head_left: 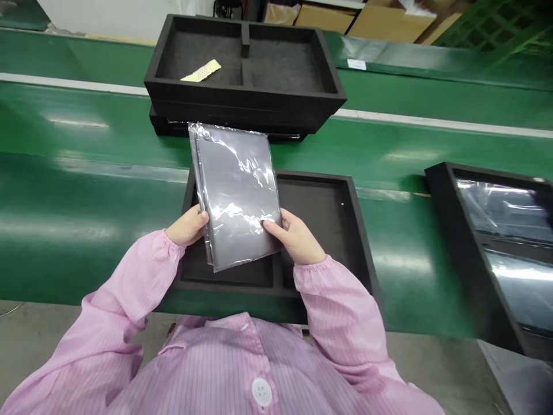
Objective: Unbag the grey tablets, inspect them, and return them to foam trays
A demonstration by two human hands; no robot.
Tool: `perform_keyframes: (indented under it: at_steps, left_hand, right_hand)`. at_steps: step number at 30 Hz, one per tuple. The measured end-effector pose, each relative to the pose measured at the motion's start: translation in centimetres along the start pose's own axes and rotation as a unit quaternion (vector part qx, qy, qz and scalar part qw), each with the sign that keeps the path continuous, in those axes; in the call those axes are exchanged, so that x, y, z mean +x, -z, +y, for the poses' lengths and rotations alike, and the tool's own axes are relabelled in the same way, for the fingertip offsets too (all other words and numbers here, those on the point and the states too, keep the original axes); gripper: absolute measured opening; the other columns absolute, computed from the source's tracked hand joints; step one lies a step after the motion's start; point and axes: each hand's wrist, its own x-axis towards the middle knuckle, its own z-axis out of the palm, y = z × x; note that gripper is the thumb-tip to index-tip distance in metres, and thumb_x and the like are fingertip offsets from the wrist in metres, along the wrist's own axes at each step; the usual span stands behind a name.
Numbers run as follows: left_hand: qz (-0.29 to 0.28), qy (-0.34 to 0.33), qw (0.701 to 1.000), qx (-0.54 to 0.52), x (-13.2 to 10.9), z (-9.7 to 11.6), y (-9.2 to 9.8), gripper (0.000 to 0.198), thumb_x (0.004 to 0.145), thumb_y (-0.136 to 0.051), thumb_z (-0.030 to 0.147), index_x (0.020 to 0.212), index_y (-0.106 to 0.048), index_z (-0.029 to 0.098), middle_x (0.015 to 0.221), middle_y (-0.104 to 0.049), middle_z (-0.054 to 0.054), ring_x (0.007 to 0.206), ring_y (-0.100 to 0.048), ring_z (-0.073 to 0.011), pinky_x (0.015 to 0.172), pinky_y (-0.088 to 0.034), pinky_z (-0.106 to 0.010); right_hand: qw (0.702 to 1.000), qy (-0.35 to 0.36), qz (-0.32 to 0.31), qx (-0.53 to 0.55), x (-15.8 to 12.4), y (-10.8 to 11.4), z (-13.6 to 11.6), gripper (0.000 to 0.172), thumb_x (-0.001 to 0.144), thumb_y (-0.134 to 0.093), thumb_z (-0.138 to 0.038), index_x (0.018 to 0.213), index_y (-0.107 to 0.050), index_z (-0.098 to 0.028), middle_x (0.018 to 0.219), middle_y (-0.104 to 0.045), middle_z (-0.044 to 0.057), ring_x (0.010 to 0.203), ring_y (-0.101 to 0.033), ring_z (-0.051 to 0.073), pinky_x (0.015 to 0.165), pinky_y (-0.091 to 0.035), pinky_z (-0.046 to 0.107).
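Note:
My left hand [189, 226] and my right hand [301, 237] hold a small stack of flat grey slabs in clear plastic bags [239, 190], apparently tablets, with a camera-like mark in one upper corner. At least two edges show on the stack's left side. The left fingers wrap that side, thumb on the edge. On the right, my thumb presses the top face while the fingers go under it. The stack is tilted above a black foam tray [319, 222] with a dividing wall. Part of the tray is hidden beneath the stack and my forearms.
Behind the stack, black trays [250, 104] are piled up, with a yellowish paper strip [201, 71] in the top one. Another black tray [470, 248] at the right holds plastic-wrapped shiny slabs [525, 288]. All stand on a green bench [86, 202]. Cardboard boxes [324, 19] are behind.

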Motion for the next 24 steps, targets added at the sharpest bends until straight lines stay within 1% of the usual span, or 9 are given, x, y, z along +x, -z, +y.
perform_keyframes:
  at_steps: [3,5,7,9,12,15,17,21,24]
  left_hand:
    - [-0.01,0.015,1.0,0.012,-0.1,0.0,0.0,0.08,0.051,-0.08,0.074,0.104,-0.069,0.016,0.089,-0.074,-0.009,0.087,-0.071,-0.0252,0.074,-0.056,-0.032]
    - [-0.012,0.028,0.999,0.016,-0.2,0.0,-0.1,0.076,0.054,-0.079,0.075,0.098,-0.069,0.014,0.083,-0.073,-0.009,0.081,-0.071,-0.0252,0.068,-0.054,-0.031]
    - [-0.003,0.032,0.999,0.015,-0.3,0.0,-0.2,0.07,0.056,-0.08,0.071,0.095,-0.069,0.013,0.081,-0.073,-0.009,0.079,-0.071,-0.0254,0.066,-0.053,-0.031]
    - [0.019,0.026,0.999,0.011,-0.3,0.0,-0.3,0.065,0.057,-0.083,0.065,0.092,-0.069,0.013,0.081,-0.073,-0.008,0.079,-0.07,-0.0258,0.067,-0.053,-0.032]
    - [0.045,0.027,0.998,0.023,-0.2,0.3,-0.6,0.054,0.055,-0.087,0.053,0.087,-0.069,0.013,0.081,-0.073,-0.008,0.082,-0.07,-0.0259,0.071,-0.052,-0.033]
    - [0.039,0.044,0.997,0.046,0.0,0.7,-1.1,0.047,0.053,-0.087,0.042,0.086,-0.071,0.013,0.083,-0.074,-0.008,0.083,-0.07,-0.0263,0.076,-0.052,-0.034]
    - [0.037,0.048,0.997,0.05,0.1,0.9,-1.3,0.045,0.055,-0.086,0.04,0.086,-0.071,0.012,0.084,-0.075,-0.008,0.084,-0.07,-0.0263,0.078,-0.052,-0.034]
    - [0.048,0.047,0.996,0.062,0.1,1.0,-1.5,0.04,0.055,-0.085,0.038,0.082,-0.071,0.012,0.08,-0.074,-0.008,0.08,-0.069,-0.0252,0.075,-0.051,-0.033]
    - [0.067,0.047,0.994,0.066,-0.1,1.0,-1.5,0.039,0.054,-0.086,0.036,0.08,-0.07,0.012,0.077,-0.073,-0.008,0.079,-0.068,-0.0257,0.072,-0.051,-0.033]
  right_hand:
    - [0.999,-0.007,0.006,0.033,-0.2,0.3,-0.2,0.05,0.067,-0.081,-0.05,0.103,-0.068,-0.017,0.11,-0.075,0.009,0.108,-0.068,0.026,0.096,-0.054,0.038]
    - [0.998,-0.023,0.018,0.052,-0.5,1.0,-0.3,0.049,0.065,-0.082,-0.05,0.1,-0.071,-0.017,0.099,-0.077,0.008,0.098,-0.071,0.025,0.088,-0.057,0.036]
    - [0.995,-0.034,0.075,0.053,-1.0,2.4,-0.5,0.046,0.063,-0.083,-0.048,0.095,-0.072,-0.017,0.087,-0.077,0.007,0.085,-0.073,0.023,0.078,-0.059,0.034]
    - [0.984,-0.022,0.168,0.061,-1.6,4.1,-0.7,0.039,0.058,-0.086,-0.044,0.084,-0.069,-0.019,0.081,-0.076,0.005,0.075,-0.072,0.02,0.071,-0.059,0.032]
    - [0.965,0.015,0.249,0.083,-2.5,5.7,-0.8,0.04,0.058,-0.086,-0.04,0.085,-0.062,-0.023,0.083,-0.076,0.002,0.079,-0.073,0.02,0.078,-0.06,0.035]
    - [0.977,0.002,0.214,0.009,-2.3,5.1,-0.2,0.056,0.064,-0.083,-0.04,0.112,-0.059,-0.022,0.103,-0.075,0.008,0.101,-0.071,0.023,0.097,-0.055,0.042]
    - [0.986,-0.034,0.155,-0.042,-1.5,3.9,0.6,0.06,0.065,-0.082,-0.043,0.114,-0.061,-0.018,0.114,-0.072,0.014,0.111,-0.067,0.026,0.103,-0.05,0.044]
    - [0.992,-0.062,0.102,-0.043,-0.4,2.9,1.5,0.051,0.061,-0.08,-0.054,0.092,-0.066,-0.016,0.103,-0.074,0.014,0.1,-0.069,0.029,0.094,-0.053,0.043]
    - [0.992,-0.054,0.117,-0.009,-1.7,4.4,0.1,0.056,0.059,-0.077,-0.063,0.09,-0.061,-0.018,0.092,-0.075,0.009,0.085,-0.071,0.025,0.079,-0.056,0.038]
